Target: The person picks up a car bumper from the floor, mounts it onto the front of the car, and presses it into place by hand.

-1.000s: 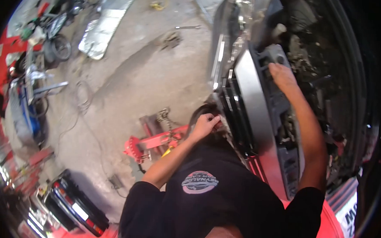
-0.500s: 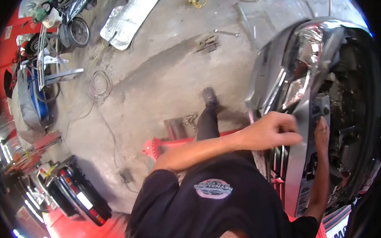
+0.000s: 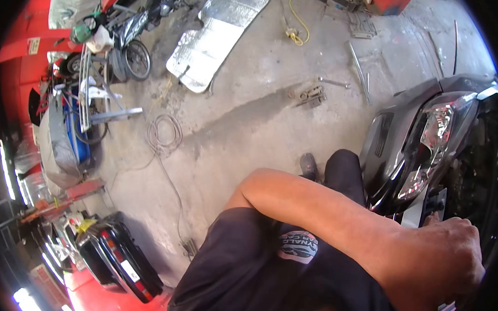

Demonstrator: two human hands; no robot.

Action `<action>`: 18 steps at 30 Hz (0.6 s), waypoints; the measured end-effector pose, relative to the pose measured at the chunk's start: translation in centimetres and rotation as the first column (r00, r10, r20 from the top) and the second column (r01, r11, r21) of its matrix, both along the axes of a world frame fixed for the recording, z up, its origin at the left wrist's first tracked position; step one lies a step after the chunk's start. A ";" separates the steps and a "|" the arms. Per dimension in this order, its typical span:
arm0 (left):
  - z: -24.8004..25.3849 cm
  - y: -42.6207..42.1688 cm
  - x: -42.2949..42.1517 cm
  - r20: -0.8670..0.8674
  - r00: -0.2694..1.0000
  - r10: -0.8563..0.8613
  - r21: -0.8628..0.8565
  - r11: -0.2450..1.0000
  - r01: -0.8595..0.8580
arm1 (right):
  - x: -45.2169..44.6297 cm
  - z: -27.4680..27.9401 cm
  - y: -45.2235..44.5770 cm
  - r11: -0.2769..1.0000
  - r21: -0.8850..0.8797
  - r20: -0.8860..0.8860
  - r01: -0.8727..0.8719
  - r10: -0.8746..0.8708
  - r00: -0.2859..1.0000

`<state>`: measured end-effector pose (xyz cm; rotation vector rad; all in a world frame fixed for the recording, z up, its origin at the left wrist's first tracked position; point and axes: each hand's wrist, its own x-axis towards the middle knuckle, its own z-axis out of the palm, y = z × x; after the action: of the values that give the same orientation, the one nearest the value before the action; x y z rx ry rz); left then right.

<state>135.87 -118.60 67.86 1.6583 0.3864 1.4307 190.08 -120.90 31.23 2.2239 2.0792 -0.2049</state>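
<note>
My left arm crosses in front of my body to the right. My left hand is curled closed near the open front of a dark grey car. The back of the hand faces me, and whatever its fingers hold, if anything, is hidden. Just behind it, a small part of my right hand shows below a grey bracket at the car's front. The rest of that hand is covered, so its grip does not show. A headlight sits above both hands.
A silver sunshade and a coiled hose lie on the concrete floor. Metal parts and a wrench rest near the car. Bicycles and a motorcycle stand at left, with a black bumper below.
My view has shifted, so the floor and car sit further right and lower. My left hand has come nearer the camera and moved right and down, now covering most of my right hand.
</note>
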 end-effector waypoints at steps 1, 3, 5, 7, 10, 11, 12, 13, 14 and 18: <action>-0.1 1.3 -0.4 -0.024 0.999 -0.040 0.034 0.999 0.040 | -0.1 -0.2 -0.1 0.999 -0.004 0.001 0.031 -0.031 1.000; -0.4 4.3 -1.6 -0.074 0.991 -0.113 0.088 0.989 0.120 | -0.8 -0.7 -0.3 0.996 -0.013 -0.004 0.089 -0.089 0.996; -1.0 7.9 -3.0 -0.066 0.987 -0.147 0.073 0.986 0.151 | -1.5 -1.2 -0.4 0.989 -0.021 -0.005 0.148 -0.148 0.989; -1.9 11.9 -3.9 -0.047 0.982 -0.184 0.045 0.981 0.186 | -2.6 -1.7 -0.4 0.977 -0.037 -0.005 0.210 -0.211 0.978; -3.0 19.1 -4.8 0.025 0.966 -0.256 -0.018 0.966 0.257 | -4.0 -1.8 -0.3 0.946 -0.085 0.007 0.312 -0.313 0.950; -3.1 21.7 -5.0 0.047 0.957 -0.286 -0.035 0.957 0.288 | -4.6 -1.8 -0.5 0.930 -0.088 0.011 0.356 -0.357 0.934; -3.1 24.0 -5.3 0.073 0.946 -0.316 -0.056 0.946 0.320 | -5.1 -1.6 -0.9 0.909 -0.102 0.020 0.404 -0.404 0.915; -3.0 26.4 -5.6 0.094 0.936 -0.338 -0.073 0.936 0.345 | -6.0 -1.5 -1.1 0.887 -0.114 0.024 0.447 -0.447 0.894; -2.8 28.5 -6.1 0.104 0.928 -0.358 -0.090 0.926 0.367 | -6.7 -1.6 -1.6 0.858 -0.130 0.025 0.496 -0.498 0.867; -0.6 35.7 -7.8 0.209 0.901 -0.380 -0.120 0.905 0.409 | -9.4 -0.4 -3.9 0.711 -0.190 0.066 0.677 -0.679 0.731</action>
<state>128.11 -82.91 67.25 1.3660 0.0510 1.1947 180.65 -124.85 30.86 2.7337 1.0599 -0.4485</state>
